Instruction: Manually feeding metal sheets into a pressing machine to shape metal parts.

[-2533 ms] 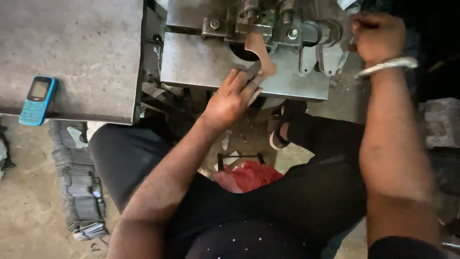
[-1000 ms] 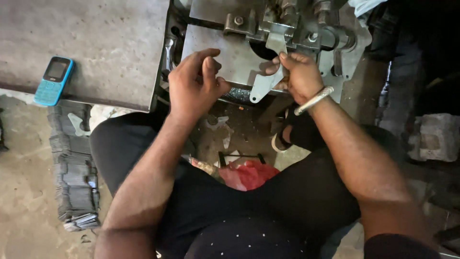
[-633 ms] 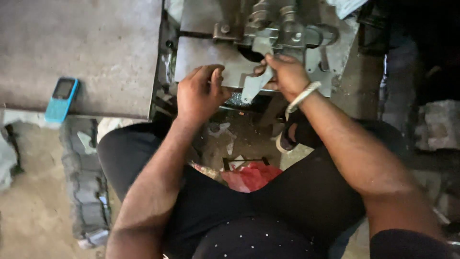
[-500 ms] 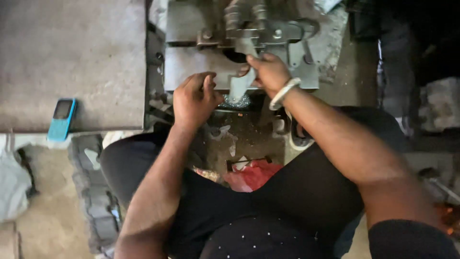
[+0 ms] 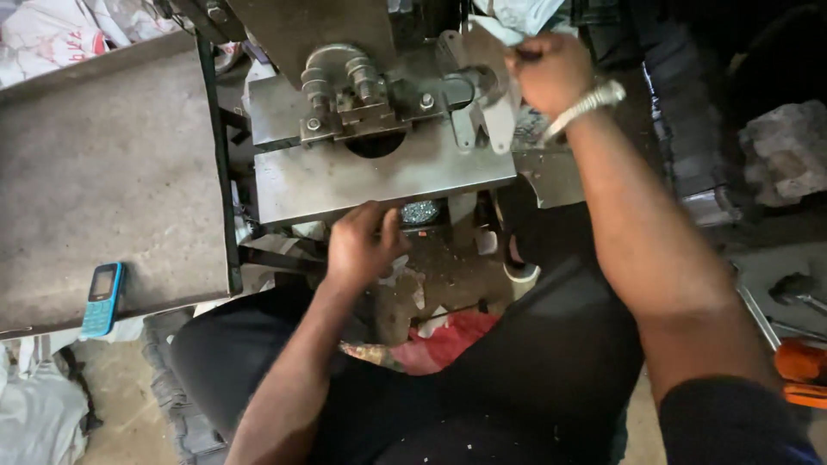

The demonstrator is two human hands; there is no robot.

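Right hand (image 5: pixel 551 73) is fisted around a dark lever at the far side of the grey metal press (image 5: pixel 388 129); left hand (image 5: pixel 362 245), fingers curled, rests empty against the press plate's near edge.

A dim workshop corner: a worn grey metal table (image 5: pixel 103 181) stands at left with 1 blue mobile phone (image 5: pixel 102 299) on its near edge, above a dusty concrete floor (image 5: pixel 112 396). A rough stone block (image 5: pixel 788 151) sits at right in shadow.
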